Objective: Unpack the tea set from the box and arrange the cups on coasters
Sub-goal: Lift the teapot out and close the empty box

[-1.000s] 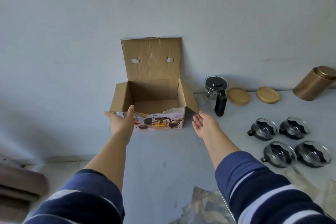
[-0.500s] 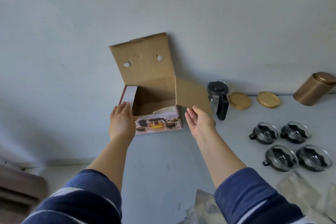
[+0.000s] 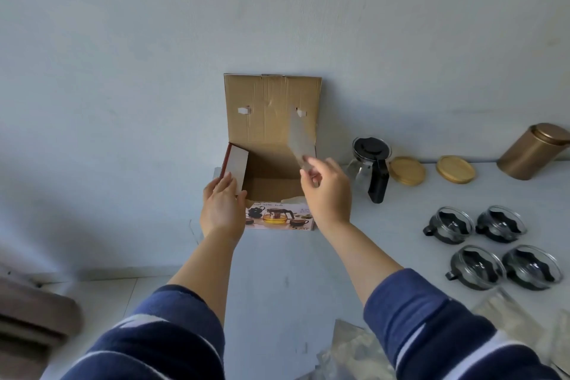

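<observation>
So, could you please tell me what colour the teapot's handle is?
Black, on the glass teapot; head view.

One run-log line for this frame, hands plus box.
left hand: holds left flap | right hand: holds right flap | box: open, looks empty | cups: off coasters
</observation>
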The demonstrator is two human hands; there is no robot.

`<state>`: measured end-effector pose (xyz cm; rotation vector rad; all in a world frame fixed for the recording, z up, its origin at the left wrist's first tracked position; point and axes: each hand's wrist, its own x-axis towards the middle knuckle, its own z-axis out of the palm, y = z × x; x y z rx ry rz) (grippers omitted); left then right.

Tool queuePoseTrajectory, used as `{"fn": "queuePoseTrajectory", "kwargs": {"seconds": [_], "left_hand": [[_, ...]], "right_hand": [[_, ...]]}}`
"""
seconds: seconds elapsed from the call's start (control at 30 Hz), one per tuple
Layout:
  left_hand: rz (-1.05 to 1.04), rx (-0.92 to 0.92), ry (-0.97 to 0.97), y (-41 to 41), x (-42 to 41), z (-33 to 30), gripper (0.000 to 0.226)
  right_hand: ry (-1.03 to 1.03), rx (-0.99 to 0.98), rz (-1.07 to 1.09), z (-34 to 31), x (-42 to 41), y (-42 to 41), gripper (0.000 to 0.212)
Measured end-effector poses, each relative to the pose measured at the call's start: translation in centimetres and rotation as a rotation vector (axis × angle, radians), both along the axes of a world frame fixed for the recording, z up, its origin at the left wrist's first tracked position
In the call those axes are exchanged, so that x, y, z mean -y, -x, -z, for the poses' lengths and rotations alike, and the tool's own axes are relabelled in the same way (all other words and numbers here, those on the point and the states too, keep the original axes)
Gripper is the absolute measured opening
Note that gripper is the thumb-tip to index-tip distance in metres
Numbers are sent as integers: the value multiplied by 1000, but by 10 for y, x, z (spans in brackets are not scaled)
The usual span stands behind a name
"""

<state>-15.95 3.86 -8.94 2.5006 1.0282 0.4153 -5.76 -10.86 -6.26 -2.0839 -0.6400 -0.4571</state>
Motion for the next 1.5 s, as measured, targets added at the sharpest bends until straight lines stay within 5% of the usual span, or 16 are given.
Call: {"fn": "queuePoseTrajectory", "kwargs": {"seconds": [0.2, 0.4, 0.5, 0.63, 0.8, 1.1, 1.27, 1.5], "left_hand": [[-60, 16, 20, -1, 2, -2, 46], [-83, -7, 18, -5, 5, -5, 45], [-73, -30, 17, -8, 3, -4, 48], [-39, -91, -45, -10, 0, 1, 50], [-12, -139, -56, -18, -7, -4, 49], [24, -115, -5, -25, -15, -5, 45], [3, 250, 233, -21, -20, 1, 13], [-109, 504, 364, -5, -19, -2, 48]], "right_hand": [[496, 51, -214, 4, -15, -10, 29], [637, -107, -305, 0, -25, -31, 31], [470, -406, -383, -18, -34, -48, 47], [45, -711, -154, -41, -51, -82, 67], [-231, -1046, -209, -64, -61, -112, 67], [-399, -984, -228, -69, -57, -108, 75], [-349, -855, -246, -47, -26, -72, 73], [-90, -512, -146, -9, 2, -48, 46]]}}
